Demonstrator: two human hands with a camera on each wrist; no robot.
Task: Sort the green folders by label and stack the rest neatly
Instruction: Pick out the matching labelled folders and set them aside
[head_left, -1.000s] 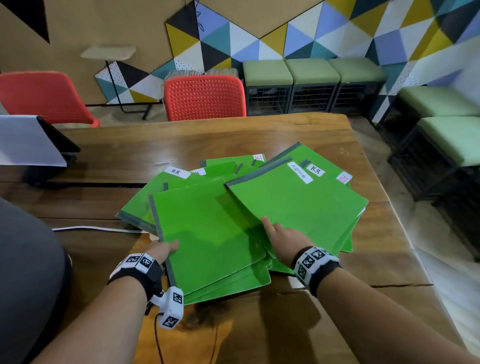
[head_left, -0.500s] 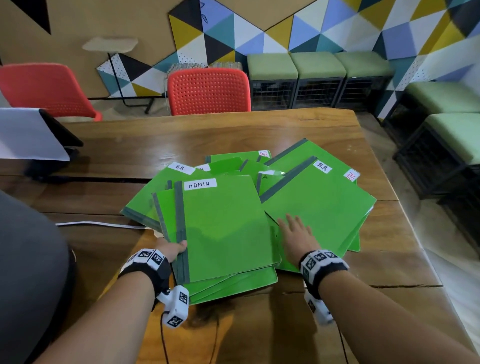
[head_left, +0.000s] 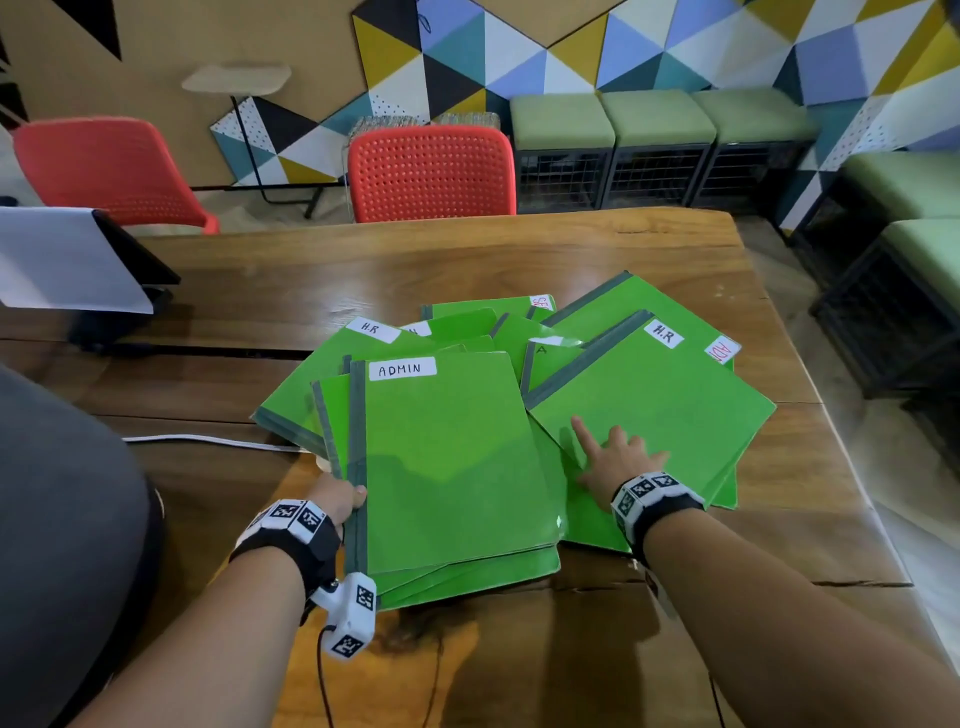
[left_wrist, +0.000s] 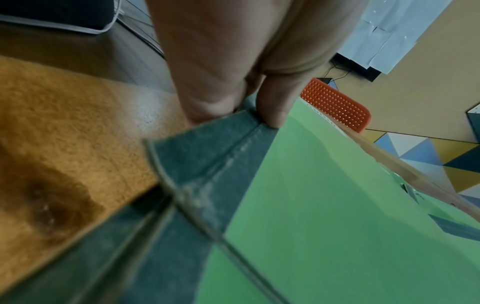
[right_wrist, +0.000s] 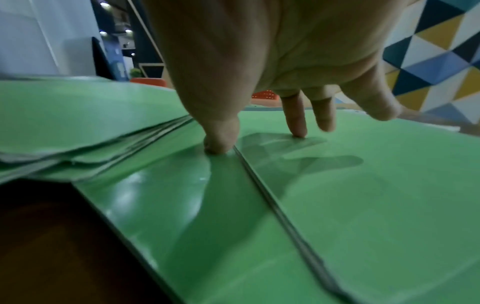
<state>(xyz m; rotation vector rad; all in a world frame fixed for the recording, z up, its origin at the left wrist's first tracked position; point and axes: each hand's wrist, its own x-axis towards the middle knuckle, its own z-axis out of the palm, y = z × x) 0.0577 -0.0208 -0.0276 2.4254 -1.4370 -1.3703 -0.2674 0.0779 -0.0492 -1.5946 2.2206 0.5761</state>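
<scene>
Several green folders lie fanned on the wooden table. The ADMIN folder tops the near pile, label up. My left hand pinches its grey spine between thumb and fingers at the near left edge. To the right lies an H.R folder; my right hand rests on it with straight, spread fingers and the thumb on the folder below. Further folders, one also marked H.R, poke out behind.
A white cable runs along the table at the left, near a dark stand holding a white sheet. Red chairs stand beyond the far edge. Green stools line the wall. The table's right edge is close to the folders.
The ADMIN folder has been turned over from the right pile onto the left pile, label up. My left hand now pinches its spine. My right hand has settled flat on the H.R folder.
</scene>
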